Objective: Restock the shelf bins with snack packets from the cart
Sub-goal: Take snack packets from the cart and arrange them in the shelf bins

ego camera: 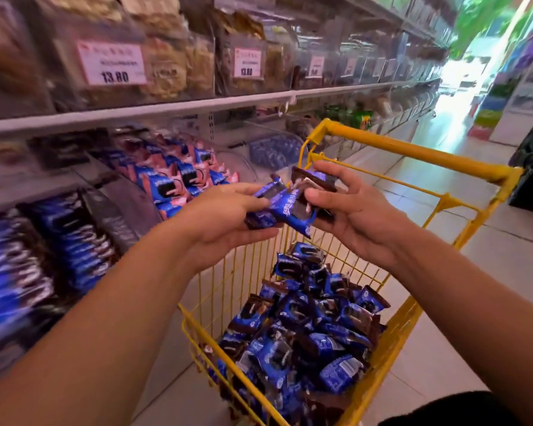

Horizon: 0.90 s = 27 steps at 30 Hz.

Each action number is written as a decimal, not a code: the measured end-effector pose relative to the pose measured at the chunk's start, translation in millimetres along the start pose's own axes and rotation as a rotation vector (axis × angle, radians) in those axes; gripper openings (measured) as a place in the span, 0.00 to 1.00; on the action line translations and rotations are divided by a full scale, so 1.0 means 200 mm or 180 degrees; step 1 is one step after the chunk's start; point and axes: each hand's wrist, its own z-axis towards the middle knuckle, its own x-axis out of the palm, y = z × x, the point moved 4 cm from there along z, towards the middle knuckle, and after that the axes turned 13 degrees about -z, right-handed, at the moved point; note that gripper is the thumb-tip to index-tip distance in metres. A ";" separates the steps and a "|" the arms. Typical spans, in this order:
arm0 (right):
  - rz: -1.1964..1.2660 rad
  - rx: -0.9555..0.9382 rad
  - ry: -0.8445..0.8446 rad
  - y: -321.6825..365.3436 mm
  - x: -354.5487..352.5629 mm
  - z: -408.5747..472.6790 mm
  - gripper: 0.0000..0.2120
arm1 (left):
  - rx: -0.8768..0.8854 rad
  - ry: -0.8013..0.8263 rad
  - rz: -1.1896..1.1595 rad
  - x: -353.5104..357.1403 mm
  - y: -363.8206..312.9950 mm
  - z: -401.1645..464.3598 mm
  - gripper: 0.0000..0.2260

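At lower centre the yellow cart is sitting full of blue snack packets. Above it, the left hand and right hand are both gripping a bunch of packets. Next they probably need carrying leftward into the pink-and-blue packet bin.

Shop aisle — self-service snack section. Long metal shelving runs down left side, lined with clear plastic bins of wrapped snacks. Price tags on bin fronts, two reading 13.80. Yellow wire cart on pale tiled floor, full of blue snack packets. More stocked shelves on right — blurred, goods probably packaged items. Bright opening at aisle's far end.
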 end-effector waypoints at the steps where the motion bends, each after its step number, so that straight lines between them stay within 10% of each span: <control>1: 0.0240 -0.0062 -0.0152 0.00 0.02 0.01 0.34 | -0.0019 0.0004 -0.0271 0.00 -0.01 -0.01 0.11; 10: 0.0713 0.0133 -0.0461 -0.04 0.13 0.02 0.32 | -0.0538 0.0451 -0.0848 -0.01 -0.02 -0.05 0.23; 13: 0.0709 0.0238 -0.0574 -0.04 0.09 0.02 0.20 | -0.0225 0.0223 -0.0101 -0.03 -0.04 -0.02 0.13; 16: 0.0673 0.0247 -0.0637 -0.04 0.06 0.02 0.09 | 0.0483 -0.0304 0.0932 -0.08 -0.05 0.00 0.25; 22: 0.0577 0.0082 -0.0556 -0.03 0.07 0.02 0.29 | 0.0914 -0.0316 0.1693 -0.06 -0.04 -0.01 0.20; 27: 0.0319 -0.0121 -0.0670 -0.02 0.09 0.02 0.36 | 0.0106 0.0393 0.0516 -0.04 0.00 -0.01 0.19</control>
